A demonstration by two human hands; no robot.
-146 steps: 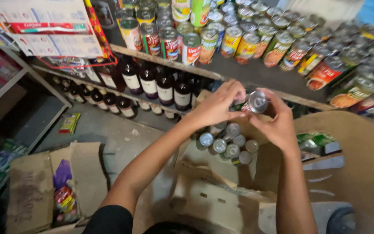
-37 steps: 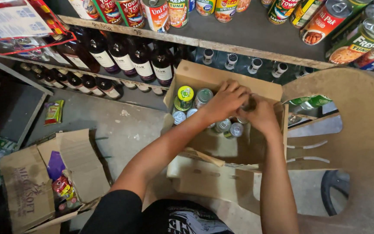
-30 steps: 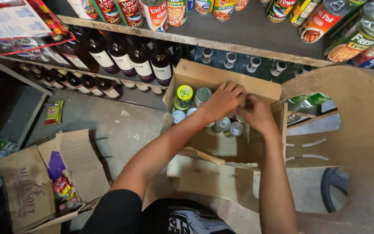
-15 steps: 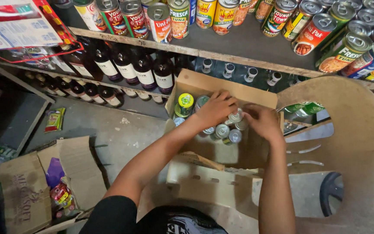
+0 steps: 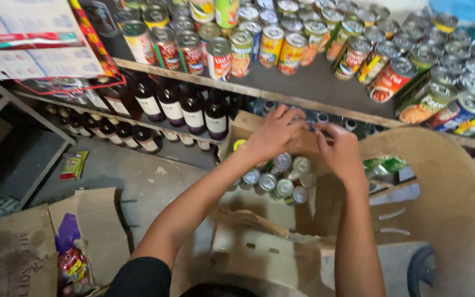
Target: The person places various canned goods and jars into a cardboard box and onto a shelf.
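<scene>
Both hands are up above the cardboard box [image 5: 244, 127] of tin cans [image 5: 281, 176]. The left hand [image 5: 273, 135] and right hand [image 5: 341, 151] curl close together, but I cannot tell what they grip. The cans sit just below them.

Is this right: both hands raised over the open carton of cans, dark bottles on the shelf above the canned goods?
Not quite. In the head view the dark bottles stand on the shelf below the canned goods, not above. Both hands, left hand and right hand, are over the open carton of cans.
</scene>
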